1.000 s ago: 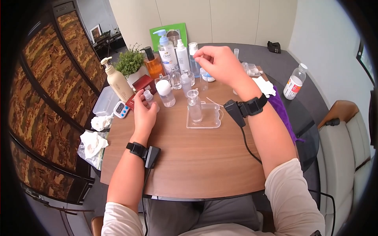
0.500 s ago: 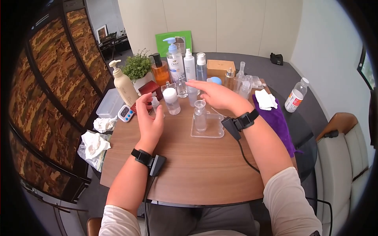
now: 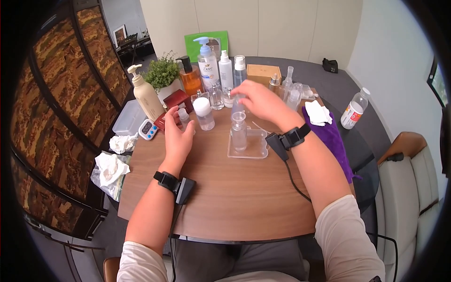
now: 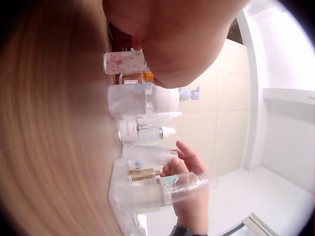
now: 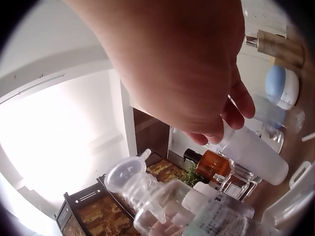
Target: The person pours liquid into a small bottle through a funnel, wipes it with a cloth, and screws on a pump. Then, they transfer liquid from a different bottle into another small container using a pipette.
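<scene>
My left hand (image 3: 178, 141) is curved loosely about a small clear bottle (image 3: 183, 115); this bottle, printed in pink (image 4: 123, 63), shows its lower part in the left wrist view while the fingers hide its top. My right hand (image 3: 264, 102) grips the top of a frosted, tapered bottle (image 3: 238, 105). Its fingertips (image 5: 233, 118) meet around that top in the right wrist view. In front, a clear bottle (image 3: 239, 140) stands in a shallow clear plastic tray (image 3: 258, 156), and a small funnel (image 5: 126, 175) sits in its mouth.
Beside the left hand are a white-capped bottle (image 3: 206, 121) and a timer (image 3: 148, 129). Pump bottles, including a beige one (image 3: 146, 96), a plant (image 3: 162, 70) and a cardboard box (image 3: 264, 73) line the back. A purple cloth (image 3: 334, 150) lies right.
My right hand has come down from a raised position and taken hold of the frosted bottle, which has shifted right. My left hand has loosened slightly and stayed by the small bottle.
</scene>
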`<state>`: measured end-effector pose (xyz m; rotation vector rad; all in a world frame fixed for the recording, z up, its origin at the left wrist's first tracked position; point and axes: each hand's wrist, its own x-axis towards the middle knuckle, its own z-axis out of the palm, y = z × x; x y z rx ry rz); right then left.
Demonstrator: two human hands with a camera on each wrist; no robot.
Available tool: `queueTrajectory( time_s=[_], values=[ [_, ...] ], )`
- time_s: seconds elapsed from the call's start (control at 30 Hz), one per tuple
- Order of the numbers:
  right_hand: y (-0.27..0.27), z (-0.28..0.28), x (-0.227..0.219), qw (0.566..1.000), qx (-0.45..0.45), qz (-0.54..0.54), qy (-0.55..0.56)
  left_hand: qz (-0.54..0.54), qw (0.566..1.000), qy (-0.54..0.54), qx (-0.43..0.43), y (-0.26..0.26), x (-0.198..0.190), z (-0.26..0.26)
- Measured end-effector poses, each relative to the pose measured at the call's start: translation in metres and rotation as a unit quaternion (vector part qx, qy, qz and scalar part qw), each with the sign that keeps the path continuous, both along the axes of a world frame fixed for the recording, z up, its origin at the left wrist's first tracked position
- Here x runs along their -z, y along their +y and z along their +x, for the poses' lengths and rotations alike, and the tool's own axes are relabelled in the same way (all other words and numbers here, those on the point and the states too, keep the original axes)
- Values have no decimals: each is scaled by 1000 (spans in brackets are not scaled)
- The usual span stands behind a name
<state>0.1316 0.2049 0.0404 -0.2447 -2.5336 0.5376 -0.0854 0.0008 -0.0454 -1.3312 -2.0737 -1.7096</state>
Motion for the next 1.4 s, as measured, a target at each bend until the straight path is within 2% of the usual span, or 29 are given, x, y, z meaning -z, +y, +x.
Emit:
queueTrajectory(
  time_s=[0.07,0.23,0.37,0.43,0.57,0.63,0.67,0.73,0.77,0.83,0.93,1.03,1.1,1.27,1.4],
  values=[
    [1,5,-12,998,17,18,49,-14,1000,-7,1,0,1,-2],
    [3,29,-45,995,80,-15,-52,-36,997,-71,25,-2,-7,1],
    [5,38,-48,987,118,27,-103,-48,997,-53,6,-2,-5,2],
    [8,40,-43,976,167,62,-125,-50,998,-43,-1,-2,-6,3],
    [12,31,-33,974,167,60,-140,-42,996,-67,31,-5,-13,9],
    [10,26,-29,987,112,27,-112,-39,996,-67,33,-5,-11,8],
    [10,22,-27,987,112,27,-111,-35,998,-51,29,-3,-7,5],
    [10,13,-23,995,43,8,-89,-32,999,-34,26,-2,-7,5],
    [9,10,-19,995,44,7,-89,-40,998,-44,25,-4,-9,7],
    [6,5,-11,1000,7,17,-22,-50,997,-56,25,-5,-12,10],
    [4,-4,-2,1000,0,-15,5,-43,996,-75,34,-4,-10,9],
    [5,-5,1,998,-25,-62,7,-32,998,-49,34,-2,-4,2],
    [6,-4,3,998,-35,-52,13,-57,998,-8,9,-2,-2,0],
    [8,0,1,997,-33,-68,-20,-79,996,-35,12,-3,-3,-1],
    [11,2,-1,999,-32,-31,0,-112,993,-31,-5,-5,-9,6]
  ],
)
